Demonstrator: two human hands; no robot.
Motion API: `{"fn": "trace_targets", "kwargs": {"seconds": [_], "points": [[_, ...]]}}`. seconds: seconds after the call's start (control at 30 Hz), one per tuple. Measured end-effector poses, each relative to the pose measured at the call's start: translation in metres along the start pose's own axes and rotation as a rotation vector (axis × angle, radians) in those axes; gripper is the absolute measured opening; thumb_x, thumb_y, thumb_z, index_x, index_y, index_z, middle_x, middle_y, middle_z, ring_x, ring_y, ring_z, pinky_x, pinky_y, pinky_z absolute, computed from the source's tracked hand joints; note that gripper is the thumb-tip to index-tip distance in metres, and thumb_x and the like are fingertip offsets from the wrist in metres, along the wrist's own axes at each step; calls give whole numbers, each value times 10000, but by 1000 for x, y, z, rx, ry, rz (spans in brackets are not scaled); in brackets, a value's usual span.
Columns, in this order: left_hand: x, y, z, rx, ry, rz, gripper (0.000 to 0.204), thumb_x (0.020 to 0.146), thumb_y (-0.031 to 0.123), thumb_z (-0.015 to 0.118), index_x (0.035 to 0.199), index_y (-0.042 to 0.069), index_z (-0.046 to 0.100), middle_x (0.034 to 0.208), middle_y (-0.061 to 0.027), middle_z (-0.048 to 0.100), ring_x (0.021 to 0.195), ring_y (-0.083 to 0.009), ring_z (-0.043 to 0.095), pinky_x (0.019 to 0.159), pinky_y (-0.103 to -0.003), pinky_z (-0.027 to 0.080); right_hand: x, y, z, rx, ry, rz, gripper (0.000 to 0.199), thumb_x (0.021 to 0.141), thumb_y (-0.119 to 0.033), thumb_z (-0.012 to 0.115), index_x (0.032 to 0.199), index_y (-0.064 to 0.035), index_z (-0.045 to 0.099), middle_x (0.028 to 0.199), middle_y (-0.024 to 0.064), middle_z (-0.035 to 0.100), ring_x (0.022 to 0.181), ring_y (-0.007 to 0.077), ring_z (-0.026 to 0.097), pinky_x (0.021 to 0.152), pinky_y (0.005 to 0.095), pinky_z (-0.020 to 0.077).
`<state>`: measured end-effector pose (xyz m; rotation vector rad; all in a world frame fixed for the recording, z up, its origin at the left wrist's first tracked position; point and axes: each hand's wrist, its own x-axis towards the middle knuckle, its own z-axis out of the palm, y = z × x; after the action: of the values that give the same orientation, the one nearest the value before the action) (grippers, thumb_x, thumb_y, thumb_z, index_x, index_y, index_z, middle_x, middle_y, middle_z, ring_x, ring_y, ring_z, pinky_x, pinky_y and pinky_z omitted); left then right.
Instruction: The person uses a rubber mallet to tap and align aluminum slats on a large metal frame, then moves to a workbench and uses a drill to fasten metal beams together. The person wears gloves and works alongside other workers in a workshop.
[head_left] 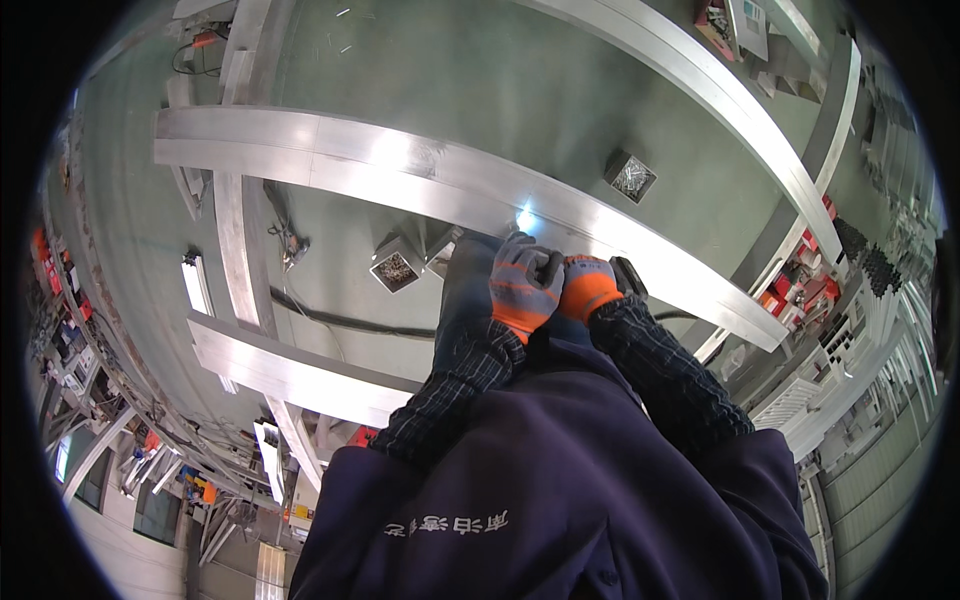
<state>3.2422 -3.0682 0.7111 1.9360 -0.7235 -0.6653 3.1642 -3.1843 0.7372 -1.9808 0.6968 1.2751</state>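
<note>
Hands, gloved in grey and orange: left hand (525,285) and right hand (588,284), side by side, fingers curled; what either grips cannot be told. Dark object (628,277), right of right hand. Silver metal beam (460,185), just ahead of both, brightly lit spot (527,217) thereon. Open square box (399,247) of small pieces, left of hands. Similar box (617,164), beyond beam, ahead-right.

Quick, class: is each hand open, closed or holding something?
Left hand: curled; can't tell if holding anything.
Right hand: closed, apparently on a dark object.
</note>
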Motion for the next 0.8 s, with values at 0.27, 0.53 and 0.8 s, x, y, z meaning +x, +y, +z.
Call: {"fn": "trace_targets", "kwargs": {"seconds": [0.27, 0.53, 0.8], "points": [[-2, -2, -16, -80, 67, -44, 110, 813, 22, 784, 827, 24, 675, 951, -132, 710, 971, -310, 687, 848, -383, 553, 9, -16, 3, -54, 54, -19, 384, 875, -347, 639, 1159, -95, 693, 1088, 168, 748, 1048, 346, 714, 879, 441, 564], [6, 6, -1, -68, 99, -231, 146, 792, 82, 801, 823, 24, 671, 936, -142, 690, 935, -338, 663, 838, -416, 544, 13, -2, -32, -113, 18, -90, 290, 815, -310, 686, 973, -82, 770, 993, 183, 758, 945, 349, 740, 822, 437, 587], [9, 12, 4, 30, 75, 30, 150, 794, 70, 801, 783, 46, 653, 865, -144, 678, 909, -359, 664, 855, -450, 534, -4, 2, -30, -26, 33, -75, 333, 872, -392, 640, 1010, -114, 761, 1028, 180, 754, 989, 377, 718, 851, 460, 572]]}}
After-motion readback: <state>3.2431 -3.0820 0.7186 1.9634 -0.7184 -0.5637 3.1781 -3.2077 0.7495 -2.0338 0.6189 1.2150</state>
